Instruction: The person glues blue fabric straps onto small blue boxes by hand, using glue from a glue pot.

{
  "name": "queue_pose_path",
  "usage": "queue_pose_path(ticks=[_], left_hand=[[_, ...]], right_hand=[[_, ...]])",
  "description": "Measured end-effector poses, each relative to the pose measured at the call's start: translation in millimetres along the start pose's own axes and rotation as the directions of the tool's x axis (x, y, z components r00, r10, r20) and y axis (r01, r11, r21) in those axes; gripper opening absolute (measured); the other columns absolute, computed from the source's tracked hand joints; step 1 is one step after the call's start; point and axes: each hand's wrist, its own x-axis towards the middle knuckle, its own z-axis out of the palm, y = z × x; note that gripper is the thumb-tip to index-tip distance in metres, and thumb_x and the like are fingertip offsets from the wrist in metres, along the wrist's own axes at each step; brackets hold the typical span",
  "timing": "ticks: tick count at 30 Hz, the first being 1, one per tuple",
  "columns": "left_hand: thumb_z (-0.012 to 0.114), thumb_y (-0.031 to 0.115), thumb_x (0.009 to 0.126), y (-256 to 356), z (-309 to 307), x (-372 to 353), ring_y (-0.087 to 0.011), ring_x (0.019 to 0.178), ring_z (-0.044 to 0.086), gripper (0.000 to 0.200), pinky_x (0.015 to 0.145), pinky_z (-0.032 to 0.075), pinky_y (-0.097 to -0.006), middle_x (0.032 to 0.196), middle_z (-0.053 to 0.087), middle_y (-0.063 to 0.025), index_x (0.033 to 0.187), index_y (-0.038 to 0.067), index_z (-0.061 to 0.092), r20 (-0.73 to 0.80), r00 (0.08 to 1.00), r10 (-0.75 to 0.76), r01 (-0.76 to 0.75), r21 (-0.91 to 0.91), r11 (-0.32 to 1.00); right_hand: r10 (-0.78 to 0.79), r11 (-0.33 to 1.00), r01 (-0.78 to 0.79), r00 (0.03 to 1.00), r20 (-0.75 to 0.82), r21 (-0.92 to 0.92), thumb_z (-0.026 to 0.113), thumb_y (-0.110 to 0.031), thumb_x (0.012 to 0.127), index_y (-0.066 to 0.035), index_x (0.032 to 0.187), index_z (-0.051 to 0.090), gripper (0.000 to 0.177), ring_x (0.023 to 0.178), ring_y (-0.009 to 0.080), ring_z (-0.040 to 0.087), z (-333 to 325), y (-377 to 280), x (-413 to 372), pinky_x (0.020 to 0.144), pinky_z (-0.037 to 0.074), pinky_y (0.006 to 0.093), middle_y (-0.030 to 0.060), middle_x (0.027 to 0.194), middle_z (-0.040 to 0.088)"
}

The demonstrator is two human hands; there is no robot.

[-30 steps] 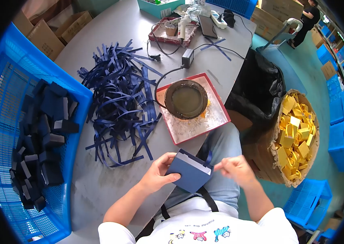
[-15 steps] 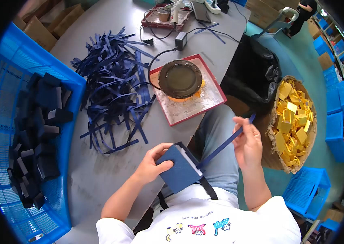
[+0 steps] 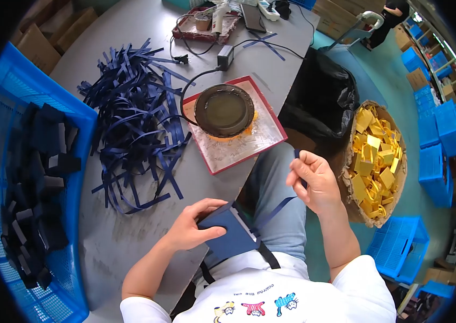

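Note:
My left hand (image 3: 198, 225) holds a dark blue box (image 3: 231, 231) over my lap, thumb on its front face and fingers behind the upper edge. A blue ribbon (image 3: 277, 211) runs from the box's right side up to my right hand (image 3: 314, 180), which pinches it near its end. Beyond the box, a round pot (image 3: 224, 110) with dark fluid stands on a red-edged tray (image 3: 263, 129). A heap of loose blue ribbons (image 3: 131, 107) lies on the table left of the pot.
Blue crate (image 3: 85, 177) with dark boxes at left. Gun-like tool (image 3: 218, 20) and cables on the table (image 3: 115, 253). Black bag (image 3: 325, 91), carton (image 3: 345, 185) of yellow pieces and blue basket (image 3: 397, 247) at right. A person (image 3: 389, 21) stands at the far right.
My right hand has shifted left and its fingers have curled more around the ribbon, which now bends. The box is tilted differently in my left hand. The whole view has shifted slightly.

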Motion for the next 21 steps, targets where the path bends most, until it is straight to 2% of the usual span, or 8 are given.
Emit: queue_pose_path(ticks=[1,2,5,7,12,15,19,21], left_hand=[[0.071,0.015,0.073,2,1,4,-0.0142,0.090,0.058,0.051,0.082,0.046,-0.0280,0.101,0.061,-0.0087,0.118,0.002,0.051,0.043,0.998,0.035,-0.036,0.013,0.999],[0.071,0.016,0.074,5,2,8,-0.0141,0.090,0.059,0.050,0.082,0.046,-0.0281,0.102,0.062,-0.0090,0.118,0.002,0.051,0.085,0.994,0.071,-0.074,0.024,0.997],[0.071,0.018,0.074,9,4,20,-0.0150,0.087,0.060,0.050,0.078,0.047,-0.0282,0.098,0.062,-0.0092,0.117,0.002,0.052,0.140,0.986,0.088,-0.093,0.026,0.995],[0.071,0.020,0.074,8,6,28,-0.0161,0.082,0.062,0.050,0.075,0.048,-0.0281,0.092,0.063,-0.0089,0.117,0.002,0.052,0.163,0.975,0.149,-0.163,0.080,0.983],[0.071,0.022,0.074,-5,6,44,-0.0166,0.080,0.062,0.050,0.073,0.049,-0.0278,0.090,0.063,-0.0097,0.116,0.003,0.053,0.208,0.965,0.158,-0.181,0.094,0.979],[0.071,0.023,0.074,-8,6,47,-0.0167,0.079,0.062,0.050,0.073,0.049,-0.0280,0.091,0.062,-0.0100,0.116,0.003,0.053,0.219,0.963,0.158,-0.179,0.084,0.980],[0.071,0.023,0.075,-9,5,48,-0.0163,0.080,0.061,0.050,0.073,0.049,-0.0284,0.092,0.062,-0.0092,0.116,0.002,0.053,0.190,0.972,0.136,-0.146,0.039,0.989],[0.071,0.023,0.075,-8,4,48,-0.0160,0.080,0.060,0.050,0.074,0.049,-0.0284,0.093,0.062,-0.0090,0.116,0.002,0.052,0.184,0.975,0.127,-0.135,0.031,0.990]], right_hand=[[0.040,0.997,-0.042,0.999,-0.031,-0.061,0.057,-0.014,0.089,-0.002,0.086,0.059,0.013,0.046,0.0052,0.046,3,-2,3,0.038,0.032,0.0175,0.0068,0.063,0.060],[0.048,0.997,-0.050,0.999,-0.024,-0.067,0.057,-0.014,0.089,-0.002,0.086,0.059,0.013,0.046,0.0052,0.046,3,0,8,0.038,0.032,0.0175,0.0068,0.063,0.060],[-0.082,0.969,0.039,0.983,-0.166,-0.246,0.058,-0.012,0.089,0.002,0.103,0.061,0.020,0.046,0.0029,0.038,6,3,23,0.041,0.028,0.0161,-0.0003,0.061,0.054],[-0.076,0.968,0.032,0.983,-0.169,-0.249,0.058,-0.011,0.088,0.002,0.100,0.061,0.018,0.046,0.0028,0.038,14,-1,30,0.041,0.028,0.0161,0.0001,0.061,0.055],[-0.054,0.941,0.000,0.987,-0.152,-0.337,0.060,-0.012,0.087,0.001,0.088,0.061,0.012,0.047,0.0007,0.039,11,1,49,0.041,0.027,0.0159,0.0011,0.062,0.056],[-0.100,0.948,0.033,0.975,-0.198,-0.318,0.061,-0.013,0.086,0.000,0.087,0.061,0.014,0.046,-0.0001,0.037,11,6,59,0.041,0.024,0.0158,-0.0012,0.061,0.054],[-0.149,0.971,0.090,0.953,-0.263,-0.223,0.061,-0.015,0.087,-0.001,0.083,0.061,0.014,0.043,-0.0003,0.029,15,13,72,0.040,0.020,0.0167,-0.0074,0.054,0.040],[-0.140,0.973,0.082,0.951,-0.274,-0.216,0.061,-0.016,0.087,-0.002,0.082,0.061,0.014,0.043,-0.0002,0.028,16,15,78,0.040,0.019,0.0170,-0.0084,0.053,0.039]])
